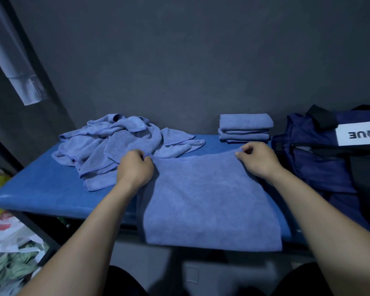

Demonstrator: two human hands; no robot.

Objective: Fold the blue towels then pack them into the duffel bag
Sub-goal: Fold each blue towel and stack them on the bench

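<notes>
A: Which step are you on now?

B: You are on the folding step. Your left hand [135, 167] pinches the far left corner of the spread towel [207, 199], and your right hand [255, 160] pinches the far right corner. Both grips are narrow, thumb against fingers, with only the hem of the cloth between them.

A: Where does the towel lie?

B: It lies flat on the blue bench [41, 189], right in front of you, and its near edge hangs a little over the front of the bench.

A: How far is the task?

B: I judge it is somewhere in the middle. A stack of folded towels [245, 128] stands at the back of the bench, just beside the duffel bag [320, 165] on your right. A heap of unfolded towels [115, 142] waits on your left. I cannot tell if something is already inside the bag.

A: What does the next move need?

B: Probably you bring the 2 corners toward you together, at the same height, so that the far edge meets the near edge evenly.
</notes>
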